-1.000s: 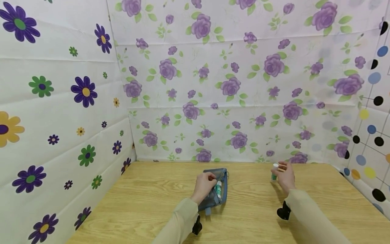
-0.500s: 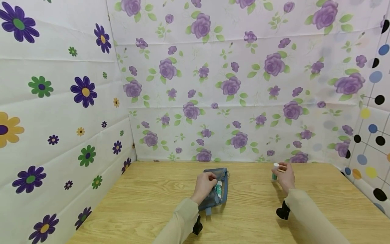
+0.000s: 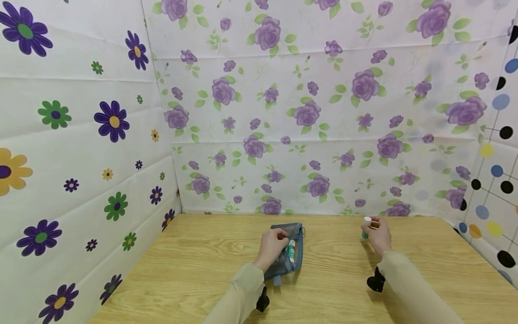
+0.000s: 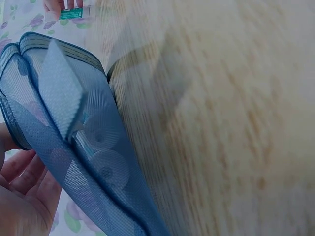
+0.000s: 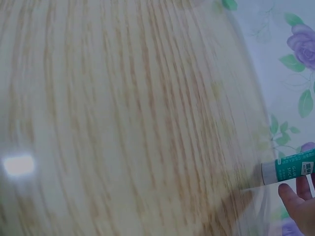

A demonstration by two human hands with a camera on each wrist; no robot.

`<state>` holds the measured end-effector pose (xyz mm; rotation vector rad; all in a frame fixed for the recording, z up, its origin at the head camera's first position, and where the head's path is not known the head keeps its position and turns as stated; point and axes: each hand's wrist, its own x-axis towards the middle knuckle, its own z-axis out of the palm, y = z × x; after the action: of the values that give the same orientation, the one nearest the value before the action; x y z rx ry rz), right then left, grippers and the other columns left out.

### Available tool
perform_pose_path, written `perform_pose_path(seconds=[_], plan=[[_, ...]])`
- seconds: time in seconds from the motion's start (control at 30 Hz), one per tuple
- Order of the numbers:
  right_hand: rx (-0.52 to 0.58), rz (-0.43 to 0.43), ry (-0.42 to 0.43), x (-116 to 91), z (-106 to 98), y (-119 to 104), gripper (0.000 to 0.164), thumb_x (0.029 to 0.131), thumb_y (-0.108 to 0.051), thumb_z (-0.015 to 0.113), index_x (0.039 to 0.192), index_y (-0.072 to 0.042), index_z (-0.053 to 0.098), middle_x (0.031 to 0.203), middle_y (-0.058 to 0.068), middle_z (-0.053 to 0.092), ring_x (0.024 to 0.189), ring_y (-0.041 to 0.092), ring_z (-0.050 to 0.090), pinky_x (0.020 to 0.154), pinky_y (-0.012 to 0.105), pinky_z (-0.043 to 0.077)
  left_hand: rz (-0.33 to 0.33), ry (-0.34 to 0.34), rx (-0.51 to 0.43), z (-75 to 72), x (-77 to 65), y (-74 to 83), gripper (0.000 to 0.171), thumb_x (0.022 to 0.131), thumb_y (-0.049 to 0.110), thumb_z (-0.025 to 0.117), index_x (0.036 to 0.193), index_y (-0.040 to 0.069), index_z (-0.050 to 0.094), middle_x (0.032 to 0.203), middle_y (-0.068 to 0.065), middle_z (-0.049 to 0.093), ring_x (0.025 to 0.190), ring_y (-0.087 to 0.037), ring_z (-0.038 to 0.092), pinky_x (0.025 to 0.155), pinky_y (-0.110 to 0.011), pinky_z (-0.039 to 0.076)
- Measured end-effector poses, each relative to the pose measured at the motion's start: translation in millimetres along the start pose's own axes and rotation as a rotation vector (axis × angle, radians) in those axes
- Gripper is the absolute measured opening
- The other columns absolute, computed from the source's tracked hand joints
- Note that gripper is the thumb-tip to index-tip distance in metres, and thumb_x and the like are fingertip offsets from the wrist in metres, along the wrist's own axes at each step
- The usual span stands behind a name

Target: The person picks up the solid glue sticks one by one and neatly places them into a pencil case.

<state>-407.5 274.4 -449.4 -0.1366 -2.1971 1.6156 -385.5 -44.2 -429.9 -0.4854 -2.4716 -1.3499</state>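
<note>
A blue mesh pouch [image 3: 300, 254] lies unzipped at the middle of the table, and one green-and-white glue stick [image 3: 291, 251] shows in its opening. My left hand [image 3: 272, 247] pinches the pouch's rim. Seen from the left wrist, round white ends show through the mesh [image 4: 120, 196], and the left fingers [image 4: 32, 196] are at the rim. Toward the back right, my right hand [image 3: 380, 236] holds another glue stick [image 5: 290, 167] upright, white cap at the top, its base close over or on the table. The right fingers [image 5: 301, 189] lie along its green label.
The wood-grain table [image 3: 194, 270] runs back to a wall cloth with purple roses [image 3: 319, 185]. Cloths with daisies [image 3: 115, 203] and coloured dots [image 3: 481, 211] hang at the left and right. A zipper ring [image 3: 303, 231] sits at the pouch's far corner.
</note>
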Motion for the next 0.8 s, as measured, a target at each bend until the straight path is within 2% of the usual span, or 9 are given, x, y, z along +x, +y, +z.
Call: perform_pose_path(seconds=[0.2,0.4,0.63,0.7,0.8], plan=[[-0.022,-0.008,-0.035,0.4,-1.0,-2.0,0.039,0.091,-0.009,0.048,0.124,0.008,0.036,0.116,0.028,0.041,0.109,0.043,0.040,0.084,0.050,0.038,0.000,-0.001,-0.005,-1.0,-1.7,1.7,0.010,0.081,0.001,0.059,0.087,-0.001,0.067,0.071,0.003,0.056,0.060,-0.009,0.050,0.052,-0.025,0.043],[-0.018,0.007,-0.033,1.9,-1.3,-5.2,0.040,0.093,-0.009,0.049,0.127,0.008,0.035,0.116,0.027,0.041,0.106,0.040,0.043,0.082,0.047,0.038,0.003,-0.004,-0.012,-1.9,-2.0,1.6,0.010,0.081,0.001,0.059,0.088,-0.001,0.067,0.071,0.003,0.056,0.061,-0.009,0.050,0.053,-0.025,0.043],[0.078,0.022,-0.080,3.0,-2.3,-10.1,0.045,0.093,-0.008,0.048,0.131,0.008,0.031,0.119,0.026,0.037,0.108,0.039,0.040,0.088,0.045,0.037,-0.001,-0.006,-0.007,-1.8,-1.6,0.9,0.010,0.080,0.001,0.059,0.087,0.000,0.067,0.071,0.003,0.055,0.060,-0.009,0.049,0.053,-0.025,0.042],[0.093,0.026,-0.092,6.7,-3.3,-7.0,0.048,0.092,-0.013,0.051,0.131,0.006,0.032,0.119,0.023,0.037,0.106,0.034,0.042,0.087,0.038,0.040,-0.002,-0.006,-0.010,-2.0,-1.5,0.9,0.010,0.080,0.001,0.059,0.087,0.001,0.067,0.071,0.003,0.055,0.060,-0.009,0.049,0.053,-0.025,0.042],[0.090,0.037,-0.095,8.5,-4.4,-8.8,0.051,0.091,-0.017,0.054,0.131,0.005,0.033,0.119,0.023,0.038,0.105,0.032,0.043,0.085,0.035,0.042,-0.005,-0.007,-0.013,-2.7,-1.7,1.0,0.010,0.081,0.001,0.059,0.087,0.001,0.067,0.071,0.003,0.056,0.060,-0.010,0.050,0.053,-0.025,0.042]])
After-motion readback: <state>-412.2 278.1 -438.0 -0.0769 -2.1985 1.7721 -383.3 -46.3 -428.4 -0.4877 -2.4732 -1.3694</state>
